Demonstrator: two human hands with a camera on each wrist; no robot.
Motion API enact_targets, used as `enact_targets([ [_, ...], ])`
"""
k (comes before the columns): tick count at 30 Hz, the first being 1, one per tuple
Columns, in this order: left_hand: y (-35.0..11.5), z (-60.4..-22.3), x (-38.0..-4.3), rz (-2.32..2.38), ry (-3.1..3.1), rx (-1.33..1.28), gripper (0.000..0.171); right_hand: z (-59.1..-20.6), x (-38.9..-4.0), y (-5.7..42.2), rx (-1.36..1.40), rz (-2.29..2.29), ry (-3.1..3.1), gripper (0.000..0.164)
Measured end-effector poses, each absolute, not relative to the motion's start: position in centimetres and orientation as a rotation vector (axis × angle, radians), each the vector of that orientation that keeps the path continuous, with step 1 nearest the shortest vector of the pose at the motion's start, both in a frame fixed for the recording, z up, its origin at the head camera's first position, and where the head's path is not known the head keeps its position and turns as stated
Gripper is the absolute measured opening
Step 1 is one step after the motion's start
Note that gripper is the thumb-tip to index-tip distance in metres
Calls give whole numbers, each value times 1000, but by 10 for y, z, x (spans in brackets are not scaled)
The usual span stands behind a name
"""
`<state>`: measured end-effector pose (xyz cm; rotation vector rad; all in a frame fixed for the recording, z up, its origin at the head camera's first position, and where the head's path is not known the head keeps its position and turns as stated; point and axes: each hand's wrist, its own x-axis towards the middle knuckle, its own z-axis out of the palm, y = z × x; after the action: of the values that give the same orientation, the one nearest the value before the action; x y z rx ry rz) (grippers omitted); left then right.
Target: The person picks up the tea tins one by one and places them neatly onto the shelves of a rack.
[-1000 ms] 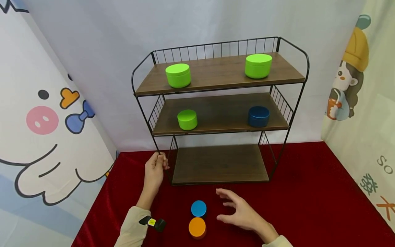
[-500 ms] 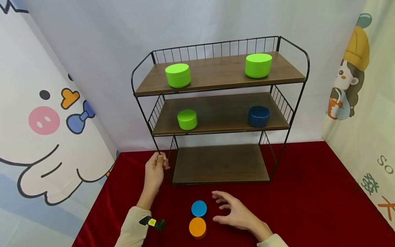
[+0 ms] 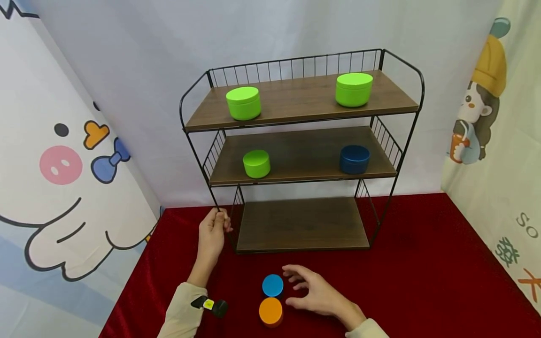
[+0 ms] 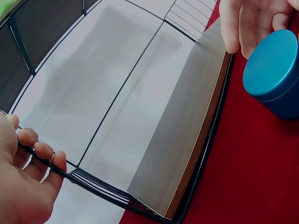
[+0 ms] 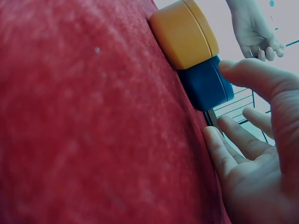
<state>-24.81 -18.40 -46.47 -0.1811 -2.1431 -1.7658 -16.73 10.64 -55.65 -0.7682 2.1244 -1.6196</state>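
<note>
left hand [image 3: 213,230] grips rack [image 3: 302,224] (right hand [image 3: 313,292] near containers [image 3: 272,285]).

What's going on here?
A person's left hand grips one side of a black metal rack with three brown shelves. Their open right hand is beside a round blue container, not gripping it; a round orange container stands nearer them. Three round green containers and a dark blue one stand on the upper two.

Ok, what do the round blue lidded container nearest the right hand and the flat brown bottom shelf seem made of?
Round blue lidded container: probably metal, satin, given its soft sheen; plastic isn't excluded. Flat brown bottom shelf: wood or wood-look board, low sheen; faint grain shows.
</note>
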Motion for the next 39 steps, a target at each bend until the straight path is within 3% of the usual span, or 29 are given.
enact_targets([
  [39,-185,-465,-249,-1767,-2156,-175,37,-557,-177,87,-879,-1494,2251,52],
])
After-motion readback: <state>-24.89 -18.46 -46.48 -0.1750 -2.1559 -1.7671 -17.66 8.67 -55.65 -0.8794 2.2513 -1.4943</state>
